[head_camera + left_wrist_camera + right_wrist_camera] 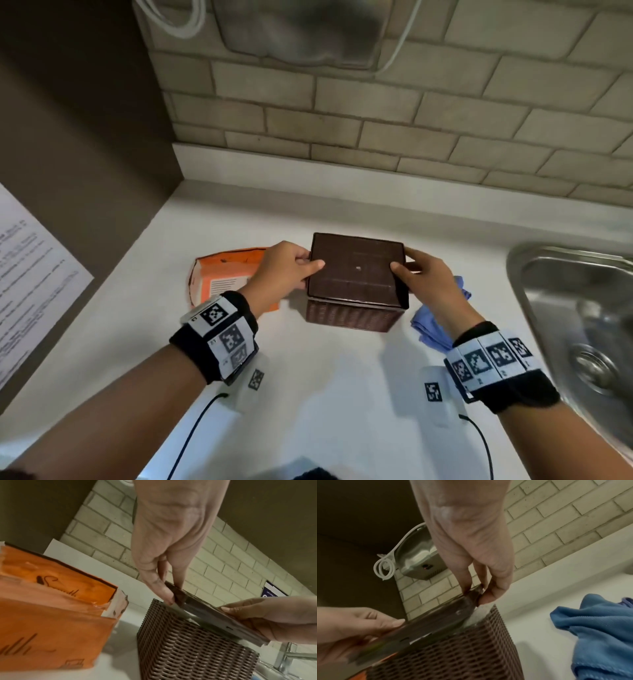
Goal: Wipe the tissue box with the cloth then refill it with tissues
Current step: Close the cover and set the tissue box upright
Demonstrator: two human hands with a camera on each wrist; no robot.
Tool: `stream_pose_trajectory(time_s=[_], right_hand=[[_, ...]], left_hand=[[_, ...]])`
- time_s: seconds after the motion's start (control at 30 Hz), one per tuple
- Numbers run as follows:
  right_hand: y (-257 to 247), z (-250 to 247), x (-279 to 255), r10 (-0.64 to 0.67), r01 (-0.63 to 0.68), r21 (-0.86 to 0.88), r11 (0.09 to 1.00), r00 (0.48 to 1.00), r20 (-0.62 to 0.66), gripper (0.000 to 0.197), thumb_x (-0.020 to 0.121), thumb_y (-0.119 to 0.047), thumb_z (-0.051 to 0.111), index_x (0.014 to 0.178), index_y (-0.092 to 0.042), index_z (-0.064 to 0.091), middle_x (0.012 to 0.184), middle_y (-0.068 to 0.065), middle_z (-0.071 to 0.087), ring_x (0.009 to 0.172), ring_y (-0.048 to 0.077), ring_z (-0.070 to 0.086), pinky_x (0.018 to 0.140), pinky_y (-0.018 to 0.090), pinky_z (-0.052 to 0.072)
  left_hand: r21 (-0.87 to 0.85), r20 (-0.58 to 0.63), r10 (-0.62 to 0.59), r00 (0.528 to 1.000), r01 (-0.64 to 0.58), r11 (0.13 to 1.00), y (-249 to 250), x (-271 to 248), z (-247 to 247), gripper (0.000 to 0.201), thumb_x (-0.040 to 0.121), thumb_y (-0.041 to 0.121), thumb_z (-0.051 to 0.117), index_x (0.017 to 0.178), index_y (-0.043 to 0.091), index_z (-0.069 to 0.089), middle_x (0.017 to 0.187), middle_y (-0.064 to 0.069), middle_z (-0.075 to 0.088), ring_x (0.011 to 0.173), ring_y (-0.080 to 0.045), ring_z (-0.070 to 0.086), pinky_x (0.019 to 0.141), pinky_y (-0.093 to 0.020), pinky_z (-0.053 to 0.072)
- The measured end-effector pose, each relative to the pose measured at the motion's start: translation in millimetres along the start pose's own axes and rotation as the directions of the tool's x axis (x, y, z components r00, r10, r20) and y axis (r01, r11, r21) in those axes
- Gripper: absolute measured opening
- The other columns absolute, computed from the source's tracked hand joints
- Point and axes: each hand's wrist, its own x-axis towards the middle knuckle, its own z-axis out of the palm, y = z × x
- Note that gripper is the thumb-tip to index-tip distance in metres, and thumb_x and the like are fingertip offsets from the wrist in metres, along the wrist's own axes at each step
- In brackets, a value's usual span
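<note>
Lid (pixel 356 270) pinched between left hand (pixel 281 270) and right hand (pixel 428 274) fingers, above box (pixel 346 317).

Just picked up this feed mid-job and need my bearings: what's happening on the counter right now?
A person's left hand and right hand each pinch one side of the flat dark brown lid, holding it tilted over the brown woven tissue box. White tissue shows under the lifted edge. The opened orange tissue pack lies left of the box, and the crumpled blue cloth lies untouched on the white counter to its right.
</note>
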Motion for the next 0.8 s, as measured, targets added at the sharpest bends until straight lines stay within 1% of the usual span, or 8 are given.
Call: stream_pose_trajectory(time_s=[0.13, 0.23, 0.3, 0.37, 0.47, 0.57, 0.67, 0.8], right_hand=[[6.0, 7.0, 1.8, -0.007, 0.008, -0.090, 0.996, 1.000, 0.011, 0.032, 0.092, -0.018, 0.059, 0.124, -0.014, 0.060, 0.090, 0.003, 0.063, 0.068, 0.007, 0.057, 0.056, 0.002, 0.042], [6.8, 8.9, 4.6, -0.020, 0.017, -0.199, 0.980, 1.000, -0.016, 0.030, 0.093, -0.021, 0.057, 0.123, -0.014, 0.060, 0.092, 0.006, 0.065, 0.074, 0.015, 0.055, 0.054, -0.003, 0.037], [5.7, 10.3, 6.0, -0.029, 0.022, -0.263, 0.965, 0.999, -0.022, 0.028, 0.094, -0.021, 0.056, 0.120, -0.011, 0.061, 0.099, 0.012, 0.069, 0.079, 0.022, 0.057, 0.055, 0.003, 0.037], [5.8, 13.0, 8.6, -0.027, 0.016, -0.307, 0.952, 0.999, -0.031, 0.027, 0.095, -0.021, 0.055, 0.117, -0.009, 0.062, 0.098, 0.013, 0.068, 0.085, 0.028, 0.060, 0.053, 0.021, 0.031], [9.9, 16.7, 12.9, -0.015, -0.009, -0.402, 0.916, 0.998, -0.056, 0.025, 0.094, -0.026, 0.055, 0.110, -0.009, 0.063, 0.090, 0.012, 0.065, 0.074, 0.024, 0.051, 0.058, 0.026, 0.028], [17.3, 19.3, 13.9, -0.031, -0.003, -0.431, 0.902, 0.997, -0.073, 0.025, 0.093, -0.029, 0.056, 0.107, -0.011, 0.064, 0.090, 0.018, 0.064, 0.077, 0.029, 0.055, 0.064, 0.028, 0.031], [19.3, 22.3, 10.6, -0.044, 0.010, -0.550, 0.835, 0.998, -0.050, 0.030, 0.097, -0.032, 0.048, 0.109, -0.007, 0.060, 0.093, 0.021, 0.060, 0.085, 0.035, 0.056, 0.065, 0.031, 0.033], [17.2, 27.8, 0.3, -0.002, -0.006, -0.717, 0.697, 1.000, -0.011, 0.032, 0.103, -0.029, 0.029, 0.121, -0.006, 0.044, 0.107, 0.017, 0.057, 0.080, 0.025, 0.047, 0.064, 0.030, 0.030]], left_hand=[[0.122, 0.003, 0.002, 1.000, -0.002, 0.993, -3.9, 0.6, 0.9, 0.032, 0.086, 0.024, 0.069, 0.089, -0.008, 0.067, 0.069, -0.009, 0.060, 0.075, -0.024, 0.073, 0.075, -0.042, 0.060], [0.168, 0.003, 0.005, 1.000, -0.005, 0.986, -3.8, 2.4, 3.5, 0.033, 0.086, 0.025, 0.068, 0.085, -0.008, 0.066, 0.062, -0.006, 0.057, 0.069, -0.025, 0.073, 0.076, -0.048, 0.059], [0.167, -0.003, 0.014, 1.000, -0.013, 0.986, -2.1, 2.8, 5.4, 0.031, 0.086, 0.025, 0.068, 0.082, -0.005, 0.067, 0.053, -0.001, 0.053, 0.070, -0.030, 0.073, 0.075, -0.048, 0.059], [0.162, -0.012, 0.020, 1.000, -0.018, 0.987, -1.1, 3.7, 6.9, 0.029, 0.086, 0.024, 0.068, 0.080, -0.004, 0.068, 0.049, 0.003, 0.049, 0.068, -0.031, 0.072, 0.074, -0.048, 0.059], [0.175, -0.024, 0.030, 0.999, -0.025, 0.984, -1.6, 3.4, 8.9, 0.031, 0.087, 0.019, 0.067, 0.061, 0.006, 0.057, 0.047, 0.007, 0.045, 0.061, -0.024, 0.065, 0.072, -0.046, 0.060], [0.224, -0.045, 0.077, 0.996, -0.065, 0.973, -4.0, 4.8, 10.0, 0.042, 0.087, 0.014, 0.066, 0.054, 0.016, 0.039, 0.049, 0.004, 0.042, 0.056, -0.023, 0.058, 0.067, -0.039, 0.057], [0.270, -0.041, 0.120, 0.992, -0.104, 0.957, -4.8, 7.4, 12.5, 0.034, 0.087, 0.012, 0.065, 0.065, 0.015, 0.040, 0.063, -0.010, 0.049, 0.056, -0.026, 0.055, 0.064, -0.037, 0.050], [0.424, 0.004, 0.162, 0.987, -0.148, 0.893, -3.5, 10.8, 13.7, 0.015, 0.090, 0.017, 0.061, 0.083, 0.004, 0.060, 0.081, -0.015, 0.061, 0.076, -0.035, 0.064, 0.071, -0.038, 0.049]])
